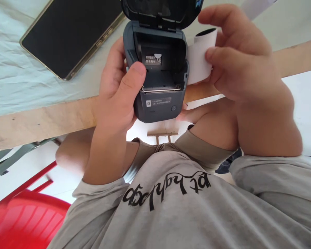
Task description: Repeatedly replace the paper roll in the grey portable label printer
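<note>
A small dark label printer (159, 107) is held up over the table's front edge, its lid (163, 12) swung open and its paper bay bare inside. My left hand (119, 83) wraps round the printer's left side, thumb lying over the rim of the bay. Just right of the printer, my right hand (238, 55) pinches a white paper roll (200, 58) between thumb and fingers. The roll has a dark core and a strip of its paper unwound against the printer's right side. Some of my right fingers are hidden behind the roll.
A black-screened phone (72, 34) in a clear case lies on the pale cloth (5, 79) at the upper left. The table's wooden edge (41, 116) runs below it. A red plastic chair (31, 218) stands at lower left. Another whitish roll-like object (256, 7) lies at upper right.
</note>
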A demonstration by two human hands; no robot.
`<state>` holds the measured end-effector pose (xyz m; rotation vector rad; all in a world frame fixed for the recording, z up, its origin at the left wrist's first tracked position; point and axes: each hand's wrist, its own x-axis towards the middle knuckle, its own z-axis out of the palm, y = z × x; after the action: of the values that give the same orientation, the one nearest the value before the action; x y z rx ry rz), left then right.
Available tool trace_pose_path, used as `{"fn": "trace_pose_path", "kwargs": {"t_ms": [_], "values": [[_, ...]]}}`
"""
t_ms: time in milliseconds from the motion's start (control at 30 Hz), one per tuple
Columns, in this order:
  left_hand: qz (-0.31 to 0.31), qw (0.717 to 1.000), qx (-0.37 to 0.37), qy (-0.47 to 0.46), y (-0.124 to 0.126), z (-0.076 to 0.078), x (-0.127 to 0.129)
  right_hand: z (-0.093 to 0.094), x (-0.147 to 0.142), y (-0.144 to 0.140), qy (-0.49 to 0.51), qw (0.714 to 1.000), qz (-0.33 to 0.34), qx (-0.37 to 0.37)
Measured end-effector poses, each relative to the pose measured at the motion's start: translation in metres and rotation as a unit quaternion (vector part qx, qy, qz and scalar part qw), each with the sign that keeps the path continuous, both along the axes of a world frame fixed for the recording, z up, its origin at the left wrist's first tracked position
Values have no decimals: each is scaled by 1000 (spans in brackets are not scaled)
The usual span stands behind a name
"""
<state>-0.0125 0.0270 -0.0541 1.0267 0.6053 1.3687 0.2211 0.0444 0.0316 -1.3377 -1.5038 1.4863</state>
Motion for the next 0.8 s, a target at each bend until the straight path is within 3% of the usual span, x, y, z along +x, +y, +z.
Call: {"fn": "trace_pose_path", "kwargs": {"t_ms": [100,233,333,433,500,667,800], "values": [[12,999,48,-21,1,-4,2,1,1,-1,23,998,-8,-56],[38,999,25,-28,8,-16,6,1,1,-2,18,999,32,13],[56,997,49,-25,12,-23,6,1,-1,1,29,1000,-10,0],[44,998,34,10,10,-18,4,1,-4,4,54,996,-56,-49],[3,999,32,32,8,-14,2,2,-4,4,60,995,-65,-49],[34,997,66,-22,6,-14,5,4,-4,-2,54,998,8,21],[46,999,16,-20,-5,7,12,8,-6,-3,64,997,-47,-19]]}}
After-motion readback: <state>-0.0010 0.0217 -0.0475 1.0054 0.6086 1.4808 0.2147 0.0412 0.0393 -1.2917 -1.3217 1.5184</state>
